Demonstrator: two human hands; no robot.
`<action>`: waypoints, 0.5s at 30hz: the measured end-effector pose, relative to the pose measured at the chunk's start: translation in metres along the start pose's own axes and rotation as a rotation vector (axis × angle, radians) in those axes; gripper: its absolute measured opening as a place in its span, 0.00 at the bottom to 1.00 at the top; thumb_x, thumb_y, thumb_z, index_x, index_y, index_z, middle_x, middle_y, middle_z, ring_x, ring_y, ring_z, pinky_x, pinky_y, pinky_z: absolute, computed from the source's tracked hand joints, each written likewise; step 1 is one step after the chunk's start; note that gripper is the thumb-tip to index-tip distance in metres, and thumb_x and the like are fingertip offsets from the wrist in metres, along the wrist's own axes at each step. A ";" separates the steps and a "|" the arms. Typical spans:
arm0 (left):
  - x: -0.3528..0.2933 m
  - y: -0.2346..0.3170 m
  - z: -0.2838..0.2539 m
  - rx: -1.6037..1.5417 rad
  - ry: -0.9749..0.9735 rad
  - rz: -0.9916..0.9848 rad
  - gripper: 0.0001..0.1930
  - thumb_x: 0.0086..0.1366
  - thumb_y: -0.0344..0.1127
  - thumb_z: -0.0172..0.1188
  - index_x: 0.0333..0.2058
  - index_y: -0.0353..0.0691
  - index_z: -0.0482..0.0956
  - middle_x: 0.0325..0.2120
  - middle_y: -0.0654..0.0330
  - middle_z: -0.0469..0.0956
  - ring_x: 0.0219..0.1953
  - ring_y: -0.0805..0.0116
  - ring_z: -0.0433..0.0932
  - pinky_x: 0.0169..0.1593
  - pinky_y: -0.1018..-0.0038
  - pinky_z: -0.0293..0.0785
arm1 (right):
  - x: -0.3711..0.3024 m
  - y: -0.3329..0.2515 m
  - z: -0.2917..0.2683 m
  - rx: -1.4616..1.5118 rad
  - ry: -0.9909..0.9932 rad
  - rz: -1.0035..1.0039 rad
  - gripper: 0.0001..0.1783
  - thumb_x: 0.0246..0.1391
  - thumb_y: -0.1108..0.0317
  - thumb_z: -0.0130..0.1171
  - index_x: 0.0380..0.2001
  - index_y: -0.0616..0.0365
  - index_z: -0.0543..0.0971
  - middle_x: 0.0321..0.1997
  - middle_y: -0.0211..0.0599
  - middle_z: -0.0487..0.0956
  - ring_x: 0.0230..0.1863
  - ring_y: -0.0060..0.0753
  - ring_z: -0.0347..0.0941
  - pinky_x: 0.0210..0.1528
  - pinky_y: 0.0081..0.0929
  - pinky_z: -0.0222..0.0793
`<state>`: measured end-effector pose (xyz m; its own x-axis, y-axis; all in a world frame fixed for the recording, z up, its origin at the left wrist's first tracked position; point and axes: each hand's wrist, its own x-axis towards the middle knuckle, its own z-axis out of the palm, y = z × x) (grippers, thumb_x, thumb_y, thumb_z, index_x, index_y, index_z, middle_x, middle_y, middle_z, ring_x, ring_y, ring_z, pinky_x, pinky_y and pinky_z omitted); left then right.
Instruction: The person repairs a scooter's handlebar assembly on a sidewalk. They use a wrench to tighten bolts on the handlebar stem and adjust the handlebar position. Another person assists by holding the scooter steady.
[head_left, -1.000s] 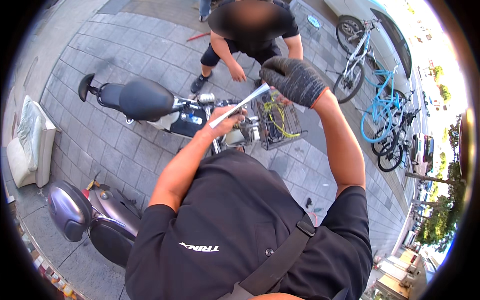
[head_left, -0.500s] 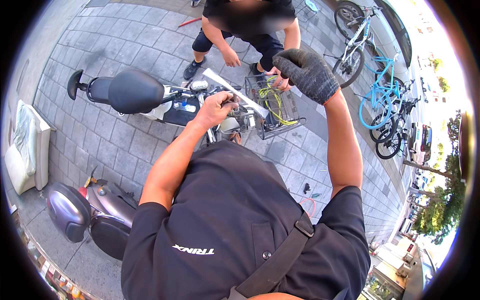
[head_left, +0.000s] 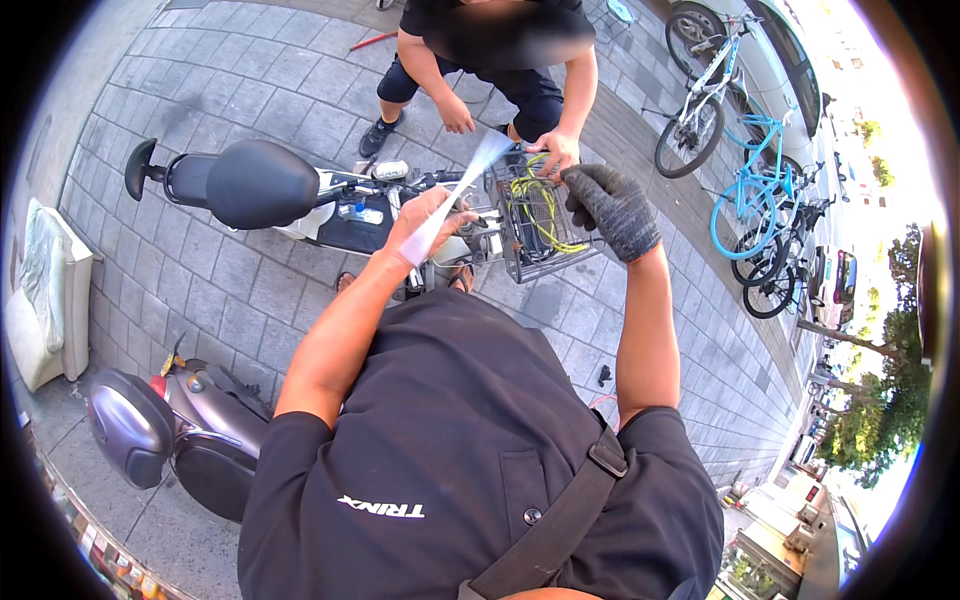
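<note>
Near the middle of the frame our bare left hand (head_left: 428, 215) was closed around a long pale strip (head_left: 455, 197) — blurred, so we could not tell its kind — that slanted up toward the wire basket (head_left: 540, 222). Our gloved right hand (head_left: 612, 207) hovered just right of that basket, fingers curled and holding nothing. The basket sat on the front of a small scooter (head_left: 300, 195), yellow cable (head_left: 538, 205) inside — another person's hand (head_left: 556, 152) rested on its upper rim.

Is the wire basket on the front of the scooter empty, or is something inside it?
Not empty. The grey wire basket holds a coiled yellow-green cable, seen through the mesh. Another person's hand rests on its rim.
</note>
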<state>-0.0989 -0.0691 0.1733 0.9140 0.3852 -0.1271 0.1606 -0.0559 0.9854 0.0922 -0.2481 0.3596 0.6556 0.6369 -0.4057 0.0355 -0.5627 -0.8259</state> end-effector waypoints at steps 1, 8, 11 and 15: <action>0.000 0.002 -0.001 0.064 0.006 -0.029 0.12 0.66 0.28 0.64 0.47 0.34 0.79 0.36 0.60 0.84 0.37 0.77 0.79 0.44 0.76 0.76 | -0.003 0.007 0.001 0.011 0.023 0.026 0.18 0.64 0.56 0.61 0.45 0.60 0.83 0.27 0.28 0.80 0.24 0.17 0.73 0.28 0.19 0.69; -0.002 0.002 0.008 -0.244 0.048 0.088 0.11 0.68 0.27 0.61 0.48 0.33 0.77 0.34 0.61 0.82 0.32 0.76 0.77 0.40 0.75 0.77 | -0.014 0.043 0.004 0.018 0.057 0.156 0.18 0.65 0.56 0.60 0.45 0.61 0.83 0.26 0.29 0.80 0.23 0.19 0.73 0.25 0.20 0.67; -0.002 0.017 0.004 -0.228 0.175 0.118 0.06 0.69 0.28 0.60 0.43 0.34 0.76 0.32 0.61 0.82 0.31 0.77 0.78 0.37 0.77 0.76 | -0.015 0.056 0.005 0.064 0.050 0.168 0.17 0.65 0.57 0.58 0.46 0.60 0.82 0.26 0.30 0.79 0.23 0.20 0.73 0.25 0.20 0.67; 0.000 0.032 -0.011 -0.291 0.377 0.173 0.07 0.70 0.31 0.61 0.40 0.36 0.72 0.28 0.64 0.77 0.25 0.80 0.74 0.31 0.80 0.73 | -0.020 0.072 0.001 0.046 0.045 0.194 0.18 0.66 0.57 0.57 0.46 0.61 0.82 0.26 0.32 0.79 0.23 0.21 0.74 0.25 0.21 0.68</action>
<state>-0.0977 -0.0603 0.2059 0.7116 0.7016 0.0376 -0.1407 0.0899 0.9860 0.0810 -0.3005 0.3080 0.6800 0.4942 -0.5417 -0.1284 -0.6470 -0.7516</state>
